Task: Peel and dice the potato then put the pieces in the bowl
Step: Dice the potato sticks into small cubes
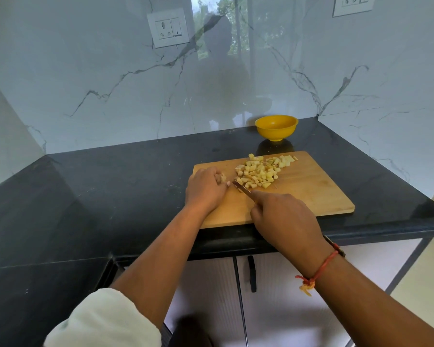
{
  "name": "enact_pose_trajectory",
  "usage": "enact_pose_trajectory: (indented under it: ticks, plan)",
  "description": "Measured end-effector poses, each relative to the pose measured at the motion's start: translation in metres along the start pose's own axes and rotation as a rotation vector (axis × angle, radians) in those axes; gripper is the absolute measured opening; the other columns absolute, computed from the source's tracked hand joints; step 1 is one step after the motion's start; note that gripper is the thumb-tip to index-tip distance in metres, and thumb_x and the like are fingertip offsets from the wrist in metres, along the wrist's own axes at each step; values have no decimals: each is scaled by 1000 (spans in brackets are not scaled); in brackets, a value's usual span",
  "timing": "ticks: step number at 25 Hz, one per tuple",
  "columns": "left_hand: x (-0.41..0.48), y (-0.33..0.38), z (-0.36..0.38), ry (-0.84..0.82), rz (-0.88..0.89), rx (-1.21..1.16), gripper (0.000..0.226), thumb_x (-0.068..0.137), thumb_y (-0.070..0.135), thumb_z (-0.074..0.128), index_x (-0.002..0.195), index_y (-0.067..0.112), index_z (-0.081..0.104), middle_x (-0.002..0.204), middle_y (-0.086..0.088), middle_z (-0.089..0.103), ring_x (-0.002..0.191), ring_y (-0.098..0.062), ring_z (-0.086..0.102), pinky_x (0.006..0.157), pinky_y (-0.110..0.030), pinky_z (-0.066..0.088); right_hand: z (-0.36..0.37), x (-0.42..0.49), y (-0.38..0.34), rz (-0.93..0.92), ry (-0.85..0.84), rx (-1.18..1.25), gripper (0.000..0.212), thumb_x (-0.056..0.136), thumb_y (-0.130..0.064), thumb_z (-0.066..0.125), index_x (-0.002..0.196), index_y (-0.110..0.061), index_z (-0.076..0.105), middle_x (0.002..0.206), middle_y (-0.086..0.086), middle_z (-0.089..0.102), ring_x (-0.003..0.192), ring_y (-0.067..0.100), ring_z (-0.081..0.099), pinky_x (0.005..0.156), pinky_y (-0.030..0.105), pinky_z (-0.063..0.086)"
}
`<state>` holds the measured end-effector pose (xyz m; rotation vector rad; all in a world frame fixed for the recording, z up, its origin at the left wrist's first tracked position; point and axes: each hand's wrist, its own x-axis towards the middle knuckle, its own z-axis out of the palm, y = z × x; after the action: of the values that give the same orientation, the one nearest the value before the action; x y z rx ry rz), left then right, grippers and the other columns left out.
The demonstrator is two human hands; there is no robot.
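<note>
Left hand [206,189]: fingers curled over last potato piece [222,177].
Right hand [283,216]: fingers clamped on knife [241,188] (blade just right of piece).

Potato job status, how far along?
Done: most potato lies as pale yellow diced cubes on the wooden cutting board. In hand: left hand holds the last small chunk, right hand grips the thin-bladed knife. Left: finish cutting, then fill the round yellow bowl, which looks empty.

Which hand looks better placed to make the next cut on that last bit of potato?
Right. The right hand grips the knife, blade tip beside the potato piece that the left hand pins on the cutting board.
</note>
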<state>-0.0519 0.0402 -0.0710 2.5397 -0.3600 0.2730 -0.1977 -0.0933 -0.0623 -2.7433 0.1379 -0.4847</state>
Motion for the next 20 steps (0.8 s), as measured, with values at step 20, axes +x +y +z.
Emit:
enact_pose_trajectory:
  ticks: [20]
  plan:
    - [-14, -8, -21, -1, 29, -65, 17, 97, 15, 61, 109, 20, 72, 106, 4, 68, 91, -5, 57, 74, -16, 41, 2, 1, 0, 34, 8, 91, 40, 102, -34, 40, 141, -38, 50, 78, -7, 59, 65, 9, 58, 61, 32, 56]
